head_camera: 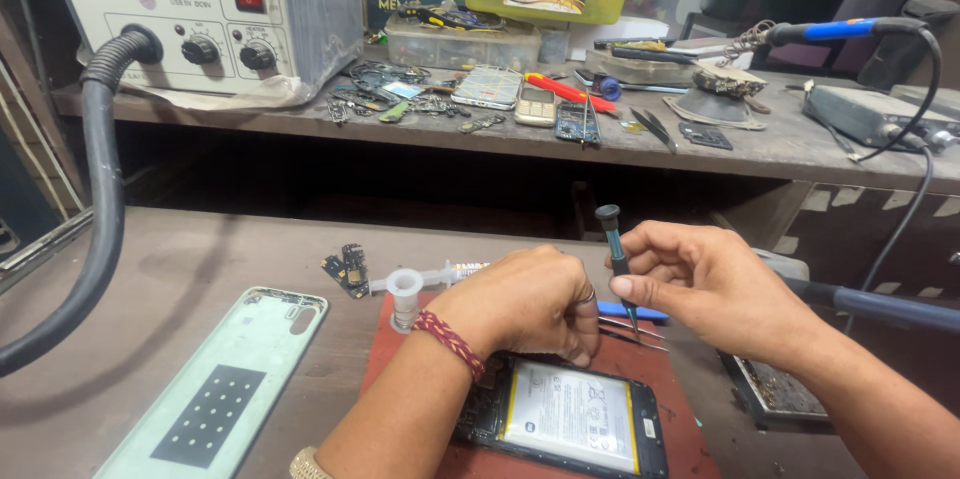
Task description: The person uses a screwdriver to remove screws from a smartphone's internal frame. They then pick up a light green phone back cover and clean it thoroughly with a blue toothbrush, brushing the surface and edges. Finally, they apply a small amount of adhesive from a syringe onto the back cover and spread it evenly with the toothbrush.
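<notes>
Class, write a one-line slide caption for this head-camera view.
Right hand holds a small screwdriver upright over an opened phone steadied by the left hand.

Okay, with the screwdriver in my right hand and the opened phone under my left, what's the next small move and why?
Probably lower the screwdriver tip to the phone edge beside your left hand. Your right hand holds it upright above the red mat, its tip not yet on the phone, while the left hand presses on the phone's top end, hiding that spot. The back cover already lies aside.
</notes>
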